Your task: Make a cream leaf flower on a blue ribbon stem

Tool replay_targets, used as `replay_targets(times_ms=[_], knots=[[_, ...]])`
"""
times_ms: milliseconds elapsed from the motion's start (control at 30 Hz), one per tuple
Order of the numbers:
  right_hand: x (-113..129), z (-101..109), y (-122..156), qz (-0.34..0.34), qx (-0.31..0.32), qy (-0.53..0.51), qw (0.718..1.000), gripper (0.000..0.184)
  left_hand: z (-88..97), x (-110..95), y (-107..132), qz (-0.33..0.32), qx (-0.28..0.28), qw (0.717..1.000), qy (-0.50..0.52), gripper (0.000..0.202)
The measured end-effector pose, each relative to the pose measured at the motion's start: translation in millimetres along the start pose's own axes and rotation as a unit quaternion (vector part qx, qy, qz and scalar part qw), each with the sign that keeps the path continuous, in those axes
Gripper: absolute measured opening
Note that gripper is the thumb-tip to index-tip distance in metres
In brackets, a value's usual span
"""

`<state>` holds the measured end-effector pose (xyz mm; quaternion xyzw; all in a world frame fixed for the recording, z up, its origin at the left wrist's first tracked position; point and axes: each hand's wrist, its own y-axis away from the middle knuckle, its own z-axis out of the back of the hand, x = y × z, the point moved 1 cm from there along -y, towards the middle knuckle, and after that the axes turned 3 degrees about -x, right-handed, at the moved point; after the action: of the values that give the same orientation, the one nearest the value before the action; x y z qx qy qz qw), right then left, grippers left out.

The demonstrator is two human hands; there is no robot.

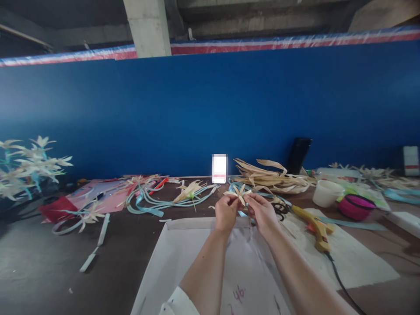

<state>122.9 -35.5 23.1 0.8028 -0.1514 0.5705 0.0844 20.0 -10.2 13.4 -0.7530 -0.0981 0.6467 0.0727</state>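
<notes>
A small pale flower [241, 192] with pointed petals, seemingly made of dried corn husk, is held up between my two hands. My left hand [226, 213] pinches its left side. From the other side, the fingers of my right hand [261, 213] are closed on it too. The stem end is hidden behind my fingers. Both hands are over the far edge of a white box lid [193, 249] with red writing. Just behind them lies a heap of dried corn husks [275, 177].
A yellow hot glue gun [313, 225] rests on a paper sheet [361, 262] at the right, near a white cup [327, 193] and a magenta bowl [356, 207]. Pale blue stems [170, 203] lie left of centre. Finished husk flowers [36, 159] stand far left. A blue panel [197, 109] closes the back.
</notes>
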Motion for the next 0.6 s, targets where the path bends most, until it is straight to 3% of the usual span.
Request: replay_targets(times_ms=[133, 400, 533, 600], knots=[[-0.7, 1.0, -0.7, -0.01, -0.012, -0.005, 1.0, 0.031, -0.8, 0.4, 0.2, 0.019, 0.009, 1.0, 0.016, 0.01], [18.3, 3.4, -2.1, 0.035, -0.139, -0.057, 0.988, 0.04, -0.5, 3.7, -1.3, 0.044, 0.01, 0.999, 0.027, 0.007], [39.3, 3.5, 8.3, 0.06, -0.13, -0.042, 0.989, 0.039, 0.2, 5.3, -1.9, 0.045, 0.01, 0.999, 0.019, 0.008], [50.6, 13.3, 16.0, 0.066, -0.11, 0.016, 0.992, 0.037, 1.1, 5.0, -1.9, 0.046, 0.003, 0.999, 0.014, 0.008]])
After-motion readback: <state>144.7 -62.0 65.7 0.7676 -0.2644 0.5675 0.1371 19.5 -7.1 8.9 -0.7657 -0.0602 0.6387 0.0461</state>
